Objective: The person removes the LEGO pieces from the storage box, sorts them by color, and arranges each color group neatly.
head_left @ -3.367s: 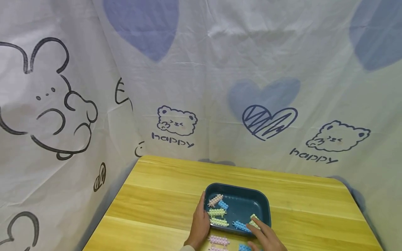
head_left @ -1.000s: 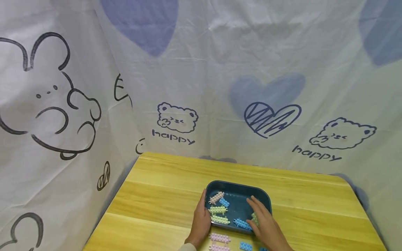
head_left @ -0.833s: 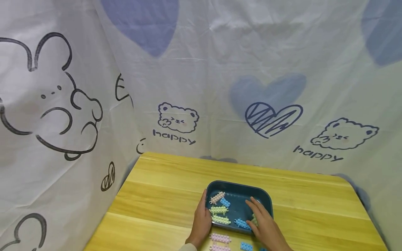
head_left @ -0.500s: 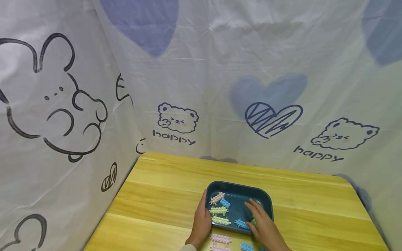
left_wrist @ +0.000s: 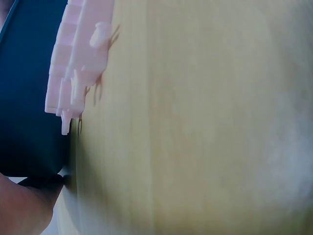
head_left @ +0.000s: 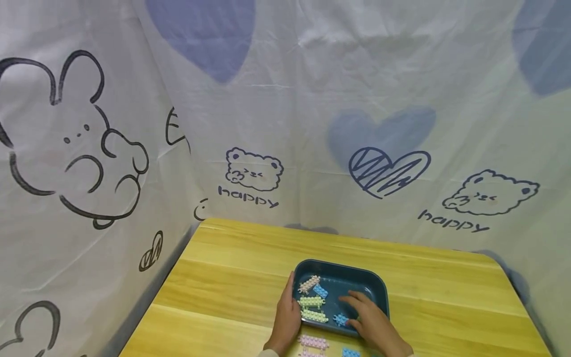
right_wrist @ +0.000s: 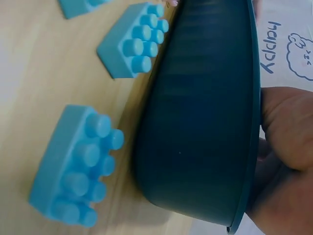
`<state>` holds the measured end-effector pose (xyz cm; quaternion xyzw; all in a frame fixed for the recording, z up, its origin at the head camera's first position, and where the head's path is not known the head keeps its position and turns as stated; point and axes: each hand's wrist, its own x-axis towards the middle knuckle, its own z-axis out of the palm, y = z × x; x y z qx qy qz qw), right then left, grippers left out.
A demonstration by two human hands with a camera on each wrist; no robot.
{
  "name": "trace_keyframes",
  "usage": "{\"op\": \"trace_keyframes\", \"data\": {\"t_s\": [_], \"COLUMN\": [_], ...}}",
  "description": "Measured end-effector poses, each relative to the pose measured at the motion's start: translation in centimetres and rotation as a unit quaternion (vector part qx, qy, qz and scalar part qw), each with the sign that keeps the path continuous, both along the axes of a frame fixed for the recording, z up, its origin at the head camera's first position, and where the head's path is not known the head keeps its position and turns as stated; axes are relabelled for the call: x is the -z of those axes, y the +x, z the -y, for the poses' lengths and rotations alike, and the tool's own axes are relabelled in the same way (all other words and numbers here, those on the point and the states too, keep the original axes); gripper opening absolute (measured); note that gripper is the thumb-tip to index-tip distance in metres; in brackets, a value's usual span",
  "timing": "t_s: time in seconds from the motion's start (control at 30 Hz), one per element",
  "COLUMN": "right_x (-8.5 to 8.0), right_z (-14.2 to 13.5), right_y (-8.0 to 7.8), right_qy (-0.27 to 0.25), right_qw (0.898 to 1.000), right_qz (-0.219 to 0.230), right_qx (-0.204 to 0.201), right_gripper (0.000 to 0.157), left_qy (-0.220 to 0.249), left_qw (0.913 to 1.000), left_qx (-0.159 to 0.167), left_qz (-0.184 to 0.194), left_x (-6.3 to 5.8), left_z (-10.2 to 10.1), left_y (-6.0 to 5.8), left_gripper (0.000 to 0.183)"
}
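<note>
A dark teal tray [head_left: 343, 265] stands on the table. My left hand [head_left: 286, 315] rests along its left wall, with fingers straight against the outside. My right hand [head_left: 370, 320] reaches over the near right part of the tray, fingers spread and thumb beside a blue building block [head_left: 340, 319]. A green block there is mostly hidden under this hand. Along the tray's left side lie a pale pink block [head_left: 309, 283], a small blue block [head_left: 320, 291] and two light green blocks, the upper green block [head_left: 311, 301] and the lower green block [head_left: 314, 316].
In front of the tray, pink blocks [head_left: 313, 341] and blue blocks [right_wrist: 78, 166] lie on the wooden table [head_left: 232, 277]. Another blue brick [right_wrist: 134, 41] sits close to the tray wall in the right wrist view. A printed white cloth [head_left: 303, 124] hangs behind the table.
Over the last second my right hand's fingers move slightly left and nearer, covering more of the green block. Earlier the green block showed by its fingertips. My left hand stays at the tray's side.
</note>
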<state>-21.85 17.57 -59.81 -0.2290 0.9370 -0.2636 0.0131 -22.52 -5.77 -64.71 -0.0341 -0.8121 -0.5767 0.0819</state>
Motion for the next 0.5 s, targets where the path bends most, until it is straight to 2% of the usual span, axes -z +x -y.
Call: {"op": "trace_keyframes", "data": {"t_s": [0.17, 0.5], "right_x": [0.2, -0.1], "right_z": [-0.2, 0.1], "right_y": [-0.7, -1.3], "right_qy": [-0.009, 0.017], "right_qw": [0.999, 0.999], "right_qz": [0.03, 0.034], "right_qx": [-0.038, -0.039], "right_gripper": [0.049, 0.039], "left_qy": [0.001, 0.003], "left_qw": [1.0, 1.0], "left_qx": [-0.003, 0.0], "left_qz": [-0.004, -0.005], "left_x": [0.1, 0.1], "left_z": [0.0, 0.0], "left_y": [0.1, -0.1], "left_gripper": [0.068, 0.068]}}
